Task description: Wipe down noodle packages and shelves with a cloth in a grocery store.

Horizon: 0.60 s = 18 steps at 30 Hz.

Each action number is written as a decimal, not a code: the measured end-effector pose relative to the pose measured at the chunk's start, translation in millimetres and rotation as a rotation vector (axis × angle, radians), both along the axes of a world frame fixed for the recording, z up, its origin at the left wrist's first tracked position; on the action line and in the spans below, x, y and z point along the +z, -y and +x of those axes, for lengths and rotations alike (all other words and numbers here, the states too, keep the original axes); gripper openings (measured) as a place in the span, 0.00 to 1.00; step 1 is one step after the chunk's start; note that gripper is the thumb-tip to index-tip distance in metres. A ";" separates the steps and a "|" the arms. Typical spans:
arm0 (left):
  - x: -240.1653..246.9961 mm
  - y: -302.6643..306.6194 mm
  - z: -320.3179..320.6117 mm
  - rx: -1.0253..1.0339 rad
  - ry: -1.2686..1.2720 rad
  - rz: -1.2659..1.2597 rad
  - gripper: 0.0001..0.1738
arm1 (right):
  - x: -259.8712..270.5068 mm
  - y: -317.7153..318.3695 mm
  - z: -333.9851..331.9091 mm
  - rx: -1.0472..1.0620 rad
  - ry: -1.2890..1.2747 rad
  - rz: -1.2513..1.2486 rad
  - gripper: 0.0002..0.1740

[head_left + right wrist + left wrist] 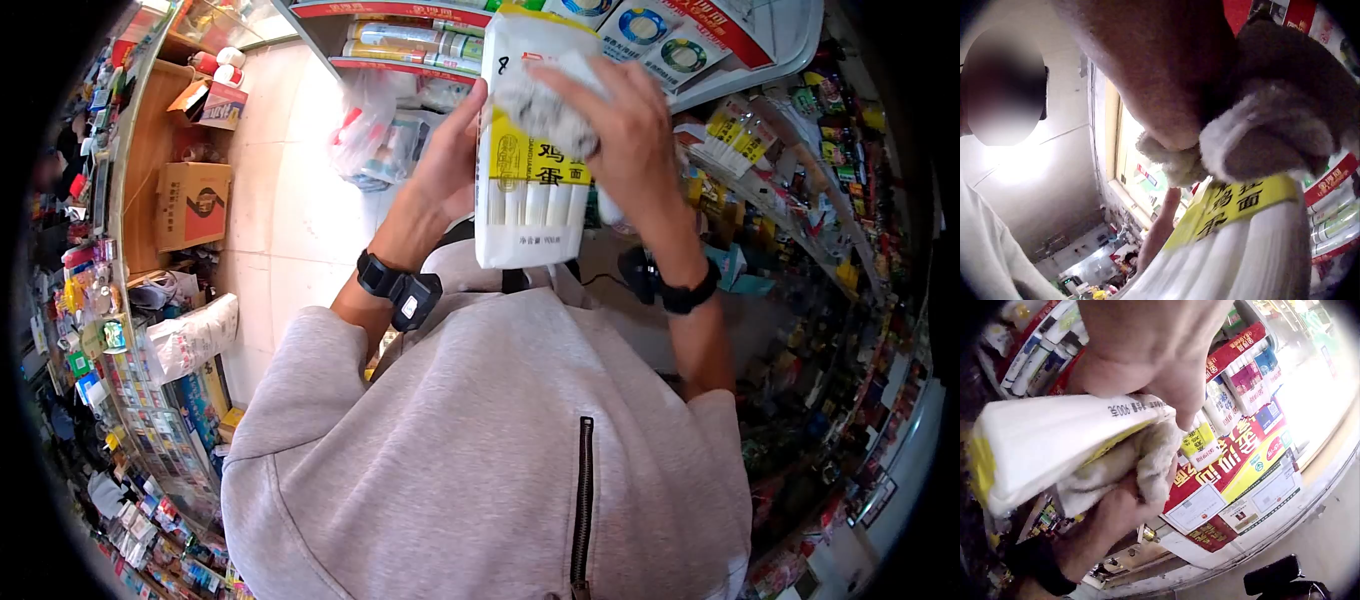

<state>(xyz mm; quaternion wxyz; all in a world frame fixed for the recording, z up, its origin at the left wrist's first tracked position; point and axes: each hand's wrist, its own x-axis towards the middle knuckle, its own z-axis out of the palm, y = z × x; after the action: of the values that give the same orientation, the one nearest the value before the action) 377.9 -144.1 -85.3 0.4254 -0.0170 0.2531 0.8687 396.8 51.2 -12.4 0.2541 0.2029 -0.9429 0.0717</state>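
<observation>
A white and yellow pack of dried noodles (530, 240) is held up in front of the chest, its label facing up. My left hand (452, 150) grips the pack along its left edge, thumb showing at the side. In my right hand (637, 135) is a greyish-white fluffy cloth (545, 115), bunched under the fingers against the upper front of the pack. The left wrist view shows the cloth (1157, 459) against the label side. Seen from the right wrist, folds of the cloth (1266, 134) lie over the yellow band, hiding part of the print.
Ahead stands a display rack (420, 68) with red strips and more noodle packs. A clear plastic bag (365, 130) sits on the floor beside it. To the left are a cardboard box (195, 205) and a wooden cabinet (150, 130). Crowded goods shelves (835, 190) run along the right.
</observation>
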 end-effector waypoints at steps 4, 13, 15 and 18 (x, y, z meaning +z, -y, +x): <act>-5.4 2.0 -1.8 -0.014 0.050 0.078 0.45 | 5.1 10.0 3.3 -0.038 0.113 -0.072 0.29; -25.3 10.4 -20.2 0.144 0.161 0.162 0.34 | 3.9 40.8 97.1 0.312 0.400 -0.115 0.21; -26.1 7.8 -18.9 0.070 0.131 0.139 0.34 | -1.5 30.3 76.7 0.169 0.206 -0.071 0.19; -29.5 4.8 -9.3 -0.047 0.159 0.153 0.32 | -9.0 1.4 29.5 -0.081 0.144 -0.132 0.33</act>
<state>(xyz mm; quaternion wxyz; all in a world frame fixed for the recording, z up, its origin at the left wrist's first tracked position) 368.7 -148.9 -114.8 0.4644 -0.0473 0.1518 0.8712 426.3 49.8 -21.4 0.2011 0.1415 -0.9595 0.1377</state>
